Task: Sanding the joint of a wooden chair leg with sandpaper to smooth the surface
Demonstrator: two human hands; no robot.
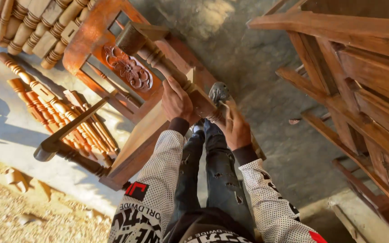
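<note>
Hands grip turned chair leg above open floor.

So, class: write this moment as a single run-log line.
left hand: grips turned chair leg | right hand: presses leg's square lower end | chair: on its side on floor | spare turned legs: stacked to the left

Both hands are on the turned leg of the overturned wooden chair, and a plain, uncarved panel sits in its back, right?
Not quite. The head view shows both hands, left hand and right hand, on the turned leg, but the back panel bears a carved flower.
</note>
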